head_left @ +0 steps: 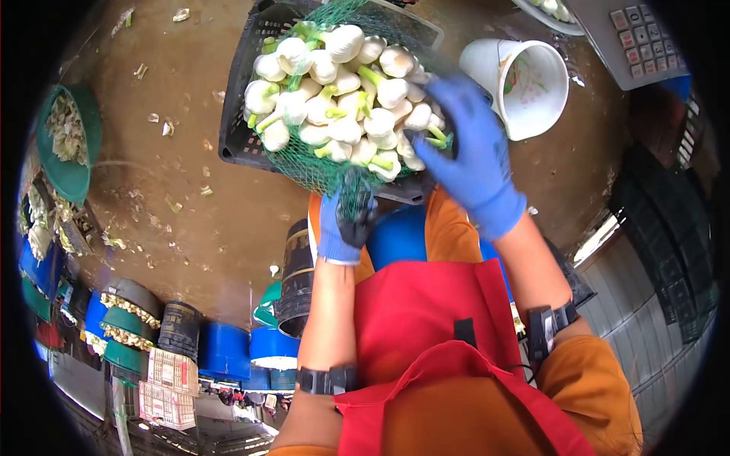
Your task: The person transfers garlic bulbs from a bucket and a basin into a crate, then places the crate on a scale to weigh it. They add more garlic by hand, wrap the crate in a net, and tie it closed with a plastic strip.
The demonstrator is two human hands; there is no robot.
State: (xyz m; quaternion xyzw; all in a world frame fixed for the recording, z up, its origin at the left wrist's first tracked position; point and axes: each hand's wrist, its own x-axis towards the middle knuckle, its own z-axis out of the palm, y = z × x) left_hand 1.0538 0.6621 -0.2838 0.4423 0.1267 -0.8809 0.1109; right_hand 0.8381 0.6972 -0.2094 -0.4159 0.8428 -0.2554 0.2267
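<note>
White garlic bulbs (346, 125) with short green stems lie heaped in a green mesh bag (308, 169), set over a black plastic crate (232, 133). My left hand (344, 222), in a blue glove with a dark palm, is closed on the near edge of the mesh bag, below the heap. At the right side of the heap is my right hand (471, 156), also gloved in blue, slightly blurred. Its thumb and fingers are spread apart beside the rightmost bulbs.
A white bucket (536, 95) stands to the right, near a scale keypad (642, 42). At far left is a green basin (84, 171) of trimmings. Garlic scraps (167, 128) litter the brown floor. Blue tubs (224, 351) and a dark bucket (295, 281) stand around.
</note>
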